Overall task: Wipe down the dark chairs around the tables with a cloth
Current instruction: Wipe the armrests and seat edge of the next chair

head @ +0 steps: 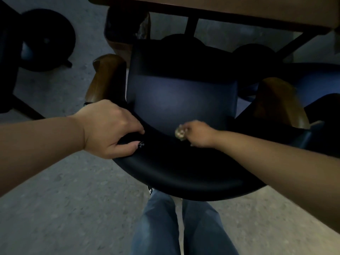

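Observation:
A dark upholstered chair [182, 100] with a curved backrest [184, 173] and brown wooden armrests stands right in front of me, pushed toward a table. My left hand [112, 128] grips the top left of the backrest, fingers over the inner side, thumb on the outer side. My right hand [199, 133] holds a small bunched pale cloth [180, 133] against the inner face of the backrest, just above the seat. The right hand is blurred.
A wooden table [239, 10] with dark legs spans the top. More dark chairs stand at the far left [46, 39] and at the right [312, 83]. A dark bin [125, 28] sits under the table. My jeans-clad legs [180, 227] are behind the chair on grey floor.

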A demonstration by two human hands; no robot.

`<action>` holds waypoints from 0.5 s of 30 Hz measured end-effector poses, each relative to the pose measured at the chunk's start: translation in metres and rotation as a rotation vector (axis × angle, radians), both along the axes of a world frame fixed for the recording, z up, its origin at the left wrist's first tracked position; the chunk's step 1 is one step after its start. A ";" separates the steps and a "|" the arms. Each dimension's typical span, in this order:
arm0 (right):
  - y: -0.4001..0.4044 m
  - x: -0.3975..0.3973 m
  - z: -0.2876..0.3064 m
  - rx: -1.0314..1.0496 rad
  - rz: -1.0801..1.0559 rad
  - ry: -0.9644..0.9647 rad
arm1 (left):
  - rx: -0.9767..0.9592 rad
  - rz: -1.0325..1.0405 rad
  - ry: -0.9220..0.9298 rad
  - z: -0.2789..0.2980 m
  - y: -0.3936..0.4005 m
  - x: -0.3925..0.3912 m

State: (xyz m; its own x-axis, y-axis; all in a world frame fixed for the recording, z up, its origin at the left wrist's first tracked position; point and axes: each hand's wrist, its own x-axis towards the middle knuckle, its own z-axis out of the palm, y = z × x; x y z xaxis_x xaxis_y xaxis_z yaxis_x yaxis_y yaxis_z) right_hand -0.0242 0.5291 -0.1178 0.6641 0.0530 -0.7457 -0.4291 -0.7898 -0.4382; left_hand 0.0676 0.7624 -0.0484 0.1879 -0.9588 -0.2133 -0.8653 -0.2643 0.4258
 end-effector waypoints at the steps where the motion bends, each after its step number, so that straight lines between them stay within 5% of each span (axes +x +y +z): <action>1: 0.004 -0.001 -0.010 -0.020 0.037 0.060 | 0.000 -0.003 0.003 -0.001 0.000 0.000; 7: 0.027 -0.036 0.036 0.156 0.094 -0.219 | 0.009 -0.022 -0.016 0.003 -0.002 0.000; 10: 0.007 -0.046 0.063 0.330 0.066 -0.178 | 0.015 -0.029 -0.024 0.003 -0.002 0.000; 13: -0.048 -0.029 0.044 -0.079 0.265 -0.142 | 0.009 -0.034 -0.039 0.002 -0.002 0.000; 15: -0.078 -0.021 0.029 -0.379 0.331 0.063 | 0.014 -0.040 -0.045 0.002 -0.003 0.000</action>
